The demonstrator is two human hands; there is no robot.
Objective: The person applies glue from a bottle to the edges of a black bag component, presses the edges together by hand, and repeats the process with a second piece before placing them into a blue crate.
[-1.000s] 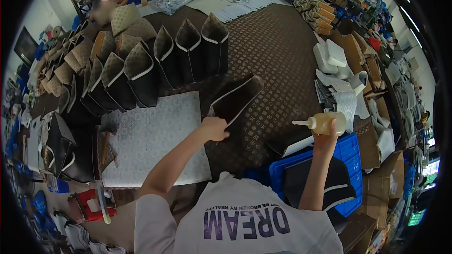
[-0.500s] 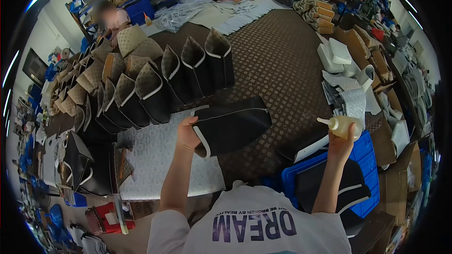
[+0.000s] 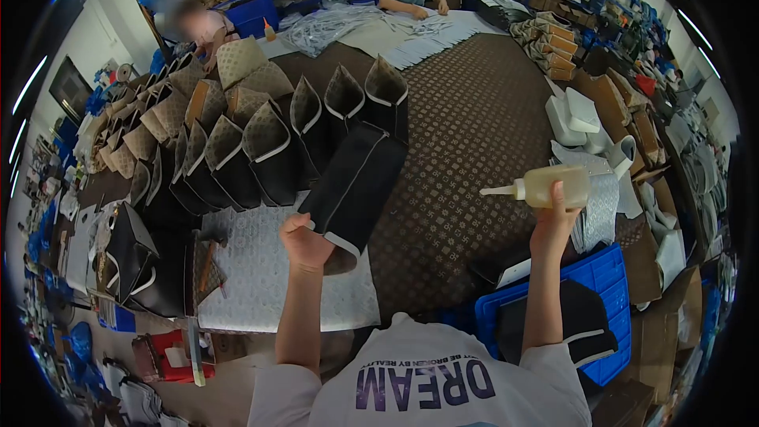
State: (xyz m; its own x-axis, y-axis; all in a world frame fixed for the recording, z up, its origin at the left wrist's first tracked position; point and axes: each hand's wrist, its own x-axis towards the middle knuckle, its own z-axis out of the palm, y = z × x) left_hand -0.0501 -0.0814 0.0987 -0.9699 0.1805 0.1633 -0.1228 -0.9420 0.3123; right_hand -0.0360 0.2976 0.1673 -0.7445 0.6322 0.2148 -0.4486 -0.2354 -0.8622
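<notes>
1. Head view: my left hand (image 3: 304, 247) has its fingers clamped on the pale-edged open end of a black pouch (image 3: 360, 182), slanted above the counter (image 3: 458, 126).
2. My right hand (image 3: 556, 225) has its fingers wrapped around a bottle (image 3: 563, 187), its nozzle pointing left.
3. Upright pouches (image 3: 273, 146) stand beyond the white sheet (image 3: 257, 269).

White short-sleeved T-shirt (image 3: 395, 340), large purple-black "DREAM" lettering (image 3: 427, 388), smaller dark line (image 3: 421, 362) reading "BE BROKEN BY REALITY", bare forearms (image 3: 300, 318)

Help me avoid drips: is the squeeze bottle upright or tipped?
Tipped. The squeeze bottle lies roughly sideways in the right hand, its nozzle pointing across the patterned table covering, not up.
</notes>
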